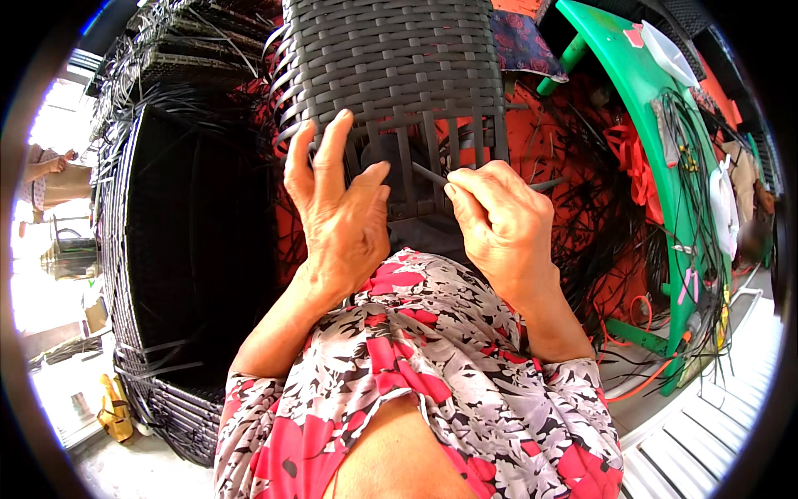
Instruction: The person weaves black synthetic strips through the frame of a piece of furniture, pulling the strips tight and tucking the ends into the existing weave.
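In front of me stands a woven panel (382,66) of flat dark grey plastic strips on a frame. Its upper part is tightly woven, while near me bare lengthwise strips (405,154) show gaps between them. My left hand (337,200) is raised at the near left edge of the weave, fingers stretched apart, with nothing seen in it. To its right, my right hand (503,212) is closed in a pinch on a dark plastic strip (430,173), whose end points left toward the gaps. The rest of that strip is partly hidden by the hand.
Stacked black woven pieces (133,241) rise close on my left. A green plastic table (619,50) on the right carries loose strips and small tools. Cut black strips (594,216) litter the red-orange surface below. A patterned cushion (528,46) lies beyond the panel. Another person (48,170) is at far left.
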Demonstrator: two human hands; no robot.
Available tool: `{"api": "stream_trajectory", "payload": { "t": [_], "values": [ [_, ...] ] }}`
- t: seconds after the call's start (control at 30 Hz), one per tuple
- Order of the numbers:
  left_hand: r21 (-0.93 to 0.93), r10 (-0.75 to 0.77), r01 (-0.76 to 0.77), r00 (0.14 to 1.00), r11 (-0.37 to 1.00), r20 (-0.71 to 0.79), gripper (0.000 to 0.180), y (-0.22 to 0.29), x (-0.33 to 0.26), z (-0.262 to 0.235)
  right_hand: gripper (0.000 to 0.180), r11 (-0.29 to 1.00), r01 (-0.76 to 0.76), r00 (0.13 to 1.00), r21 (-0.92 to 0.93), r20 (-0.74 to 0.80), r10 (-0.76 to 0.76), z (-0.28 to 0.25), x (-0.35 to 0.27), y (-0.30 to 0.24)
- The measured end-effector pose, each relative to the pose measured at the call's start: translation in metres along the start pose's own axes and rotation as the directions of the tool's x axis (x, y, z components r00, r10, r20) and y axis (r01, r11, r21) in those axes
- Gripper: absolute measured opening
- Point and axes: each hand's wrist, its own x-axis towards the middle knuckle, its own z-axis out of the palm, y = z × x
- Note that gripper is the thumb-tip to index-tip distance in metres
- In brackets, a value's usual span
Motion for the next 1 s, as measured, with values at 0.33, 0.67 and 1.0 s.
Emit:
{"api": "stream_trajectory", "payload": {
  "t": [0.33,0.67,1.0],
  "values": [
    [0.032,-0.102,0.098,0.976,0.995,0.192,0.014,0.006,0.015,0.005,0.008,0.998,0.040,0.958,-0.052,0.287,-0.024,0.019,0.016,0.010],
    [-0.234,-0.071,0.041,0.990,0.971,-0.124,0.014,-0.009,-0.008,0.011,0.026,0.942,-0.008,0.988,0.334,0.150,-0.045,0.039,0.007,-0.007],
    [0.003,-0.089,0.091,0.978,0.996,-0.186,0.022,-0.021,-0.015,-0.006,0.016,0.976,-0.064,0.991,0.210,0.125,0.038,0.043,0.018,-0.018]
  ]
}}
